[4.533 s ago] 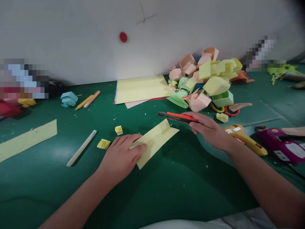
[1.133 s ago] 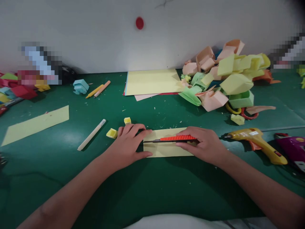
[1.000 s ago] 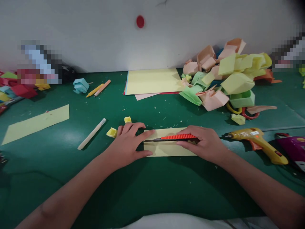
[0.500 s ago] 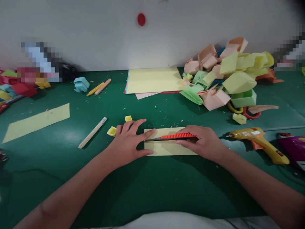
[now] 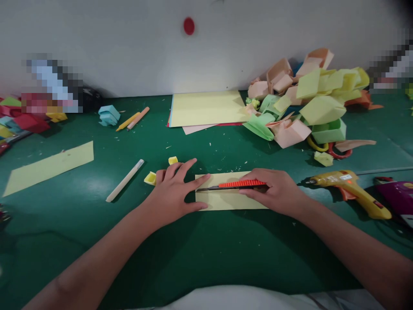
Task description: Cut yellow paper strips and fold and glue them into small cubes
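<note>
A pale yellow paper strip (image 5: 226, 202) lies lengthwise on the green table in front of me. My right hand (image 5: 275, 189) grips an orange and black utility knife (image 5: 243, 184), its blade laid along the middle of the strip and pointing left. With fingers spread, my left hand (image 5: 172, 189) rests at the strip's left end, index finger and thumb touching the paper on either side of the blade tip. Two small yellow folded paper pieces (image 5: 150, 178) sit just beyond the left hand's fingers. A rolled paper stick (image 5: 125, 181) lies left of them.
At the back right is a heap of folded paper pieces (image 5: 322, 107) with scissors (image 5: 340, 150) partly under it. A yellow glue gun (image 5: 355, 189) lies to the right. Stacked paper sheets (image 5: 208, 110) stand by the wall; another paper strip (image 5: 50, 168) is at left.
Both hands, the knife and the strip hold nearly the same positions. The whole view has shifted very slightly.
</note>
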Action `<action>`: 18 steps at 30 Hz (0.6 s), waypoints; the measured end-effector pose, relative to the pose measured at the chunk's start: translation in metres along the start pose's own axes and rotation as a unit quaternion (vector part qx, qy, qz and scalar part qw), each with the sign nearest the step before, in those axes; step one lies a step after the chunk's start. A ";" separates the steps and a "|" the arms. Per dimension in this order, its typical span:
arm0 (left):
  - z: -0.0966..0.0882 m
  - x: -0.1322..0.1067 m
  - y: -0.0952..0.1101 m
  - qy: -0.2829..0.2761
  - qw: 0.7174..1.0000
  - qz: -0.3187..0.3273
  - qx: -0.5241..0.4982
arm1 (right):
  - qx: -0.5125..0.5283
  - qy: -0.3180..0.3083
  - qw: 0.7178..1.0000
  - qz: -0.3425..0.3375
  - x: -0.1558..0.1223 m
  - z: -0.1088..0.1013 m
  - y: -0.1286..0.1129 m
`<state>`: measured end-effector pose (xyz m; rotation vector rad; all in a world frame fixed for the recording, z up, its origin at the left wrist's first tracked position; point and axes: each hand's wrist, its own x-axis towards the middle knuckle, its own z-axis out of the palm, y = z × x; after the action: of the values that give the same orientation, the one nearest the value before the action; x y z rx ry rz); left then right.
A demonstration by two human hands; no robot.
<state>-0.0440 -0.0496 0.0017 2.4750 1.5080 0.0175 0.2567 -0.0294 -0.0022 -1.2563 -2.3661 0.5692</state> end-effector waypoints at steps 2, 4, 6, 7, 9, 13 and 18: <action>0.000 0.000 0.000 -0.002 1.000 -0.003 0.002 | -0.003 0.001 1.000 -0.003 0.000 -0.001 0.001; -0.001 0.000 0.001 -0.005 1.000 -0.008 0.004 | -0.008 0.001 1.000 -0.006 0.000 -0.001 0.001; -0.001 0.000 0.001 -0.008 1.000 -0.011 0.006 | -0.011 -0.001 1.000 -0.006 0.000 -0.002 0.002; -0.002 0.000 0.001 -0.008 1.000 -0.011 0.005 | -0.011 -0.003 1.000 -0.004 0.000 -0.003 0.002; -0.002 0.000 0.002 -0.008 1.000 -0.012 0.004 | -0.011 -0.004 1.000 -0.003 0.000 -0.004 0.001; -0.003 0.000 0.002 -0.012 1.000 -0.021 0.006 | -0.008 -0.001 1.000 -0.006 0.000 -0.006 0.002; -0.002 0.000 0.003 -0.009 1.000 -0.023 0.013 | -0.007 -0.001 1.000 0.001 0.000 -0.007 0.004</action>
<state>-0.0417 -0.0509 0.0042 2.4520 1.5680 -0.0326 0.2634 -0.0263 0.0019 -1.2658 -2.3746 0.5574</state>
